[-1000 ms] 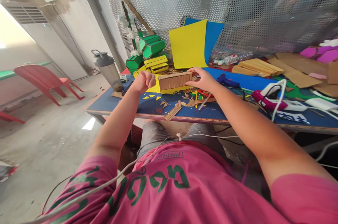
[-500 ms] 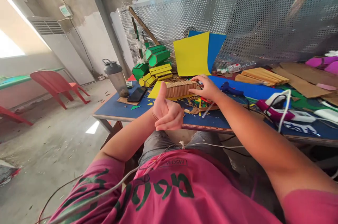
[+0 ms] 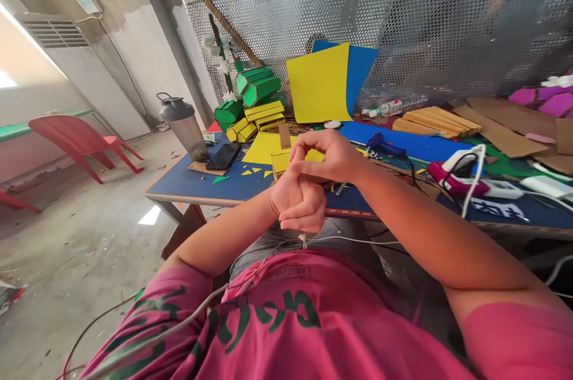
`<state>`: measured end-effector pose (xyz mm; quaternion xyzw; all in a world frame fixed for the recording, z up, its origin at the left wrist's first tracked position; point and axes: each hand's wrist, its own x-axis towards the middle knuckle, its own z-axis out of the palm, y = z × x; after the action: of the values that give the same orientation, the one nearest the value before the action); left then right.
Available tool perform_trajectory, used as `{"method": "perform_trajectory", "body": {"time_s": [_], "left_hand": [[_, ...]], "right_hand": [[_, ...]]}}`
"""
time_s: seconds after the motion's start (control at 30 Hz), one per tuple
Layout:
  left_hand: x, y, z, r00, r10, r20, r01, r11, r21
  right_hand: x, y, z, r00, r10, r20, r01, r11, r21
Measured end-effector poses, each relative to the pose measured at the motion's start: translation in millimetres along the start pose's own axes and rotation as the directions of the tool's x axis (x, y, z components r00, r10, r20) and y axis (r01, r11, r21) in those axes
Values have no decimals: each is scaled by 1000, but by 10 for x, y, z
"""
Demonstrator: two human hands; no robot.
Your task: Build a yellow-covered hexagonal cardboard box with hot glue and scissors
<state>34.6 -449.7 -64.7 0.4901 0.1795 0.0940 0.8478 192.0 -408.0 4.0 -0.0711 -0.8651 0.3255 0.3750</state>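
So the biggest thing here is the silvery perforated metal panel (image 3: 425,28) across the far side, with a long blue-topped table (image 3: 172,183) running along in front of it, pretty cluttered tbh. A stiff yellow sheet (image 3: 319,85) leans against the panel, with a blue sheet (image 3: 364,73) poking out behind it to the right. Over on the left there's a stack of green hexagonal tubes (image 3: 257,86) and a grey-lidded shaker bottle (image 3: 179,123). The yellow and brown cardboard box (image 3: 280,161) sits on the table near the middle, mostly hidden just beyond the hands; can't tell if they touch it. The right hand (image 3: 331,156) arches over, fingertips meeting at the thumb of the left hand (image 3: 299,204), though whether they're pinching it is hard to say. The left fingers are curled in, anything inside hidden. A dark blue glue gun (image 3: 380,142) lies to the right, a black phone (image 3: 224,156) to the left, plus tiny yellow triangular scraps (image 3: 246,173) left of the box.
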Motion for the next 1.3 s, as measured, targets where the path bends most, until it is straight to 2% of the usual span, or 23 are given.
{"method": "perform_trajectory", "body": {"time_s": [0.03, 0.13, 0.23, 0.3, 0.37, 0.43, 0.47, 0.5, 0.53, 0.6, 0.7, 0.8, 0.93, 1.0, 1.13, 1.23, 1.3], "left_hand": [[-4, 12, -4, 999, -16, 31, 16, 1000, 5], [-4, -17, -58, 976, -33, 213, 29, 999, 22], [17, -122, -143, 960, -36, 277, 39, 999, -2], [35, -199, -197, 976, -49, 214, 59, 997, -43], [46, -258, -245, 1000, -19, 22, 21, 995, -100], [46, -294, -292, 979, 35, -199, -63, 988, -139], [42, -303, -315, 968, 52, -247, -90, 985, -146], [36, -308, -336, 970, 58, -235, -95, 984, -150], [29, -307, -354, 985, 50, -164, -75, 986, -149], [13, -294, -369, 998, 15, 69, -7, 993, -121], [-10, -254, -329, 940, -12, 340, 30, 998, -50], [-28, -210, -253, 894, 5, 448, -9, 1000, 5], [-26, -181, -224, 869, 56, 492, -84, 996, 35], [-15, -185, -245, 889, 19, 457, -37, 999, 30], [-2, -238, -288, 951, -53, 304, 67, 997, -33], [-23, -290, -288, 960, -50, 275, 74, 994, -76], [-45, -311, -273, 966, -4, 260, 29, 995, -92]], "right_hand": [[1, -34, 16, 1000, 28, -3, -28, 1000, -6], [1, -78, 8, 993, 116, 4, -116, 993, -4], [-5, -93, -32, 987, 150, 57, -151, 988, 25], [-20, -105, -50, 983, 142, 114, -150, 986, 69], [-44, -112, -61, 978, 128, 164, -147, 983, 111], [-70, -115, -67, 976, 124, 181, -151, 978, 141], [-81, -117, -70, 976, 128, 178, -156, 976, 150], [-90, -121, -73, 976, 135, 172, -162, 974, 156], [-95, -129, -76, 976, 141, 167, -168, 973, 161], [-96, -155, -76, 977, 139, 160, -166, 972, 165], [-88, -203, -42, 982, 110, 150, -135, 976, 168], [-87, -228, 32, 985, 140, 102, -154, 977, 147], [-96, -247, 92, 975, 222, 24, -224, 970, 99], [-97, -264, 73, 973, 229, 43, -232, 969, 88], [-97, -284, -14, 974, 184, 131, -194, 979, 63], [-130, -276, -31, 970, 180, 166, -199, 974, 110], [-172, -278, 3, 976, 183, 115, -198, 970, 137]]}}
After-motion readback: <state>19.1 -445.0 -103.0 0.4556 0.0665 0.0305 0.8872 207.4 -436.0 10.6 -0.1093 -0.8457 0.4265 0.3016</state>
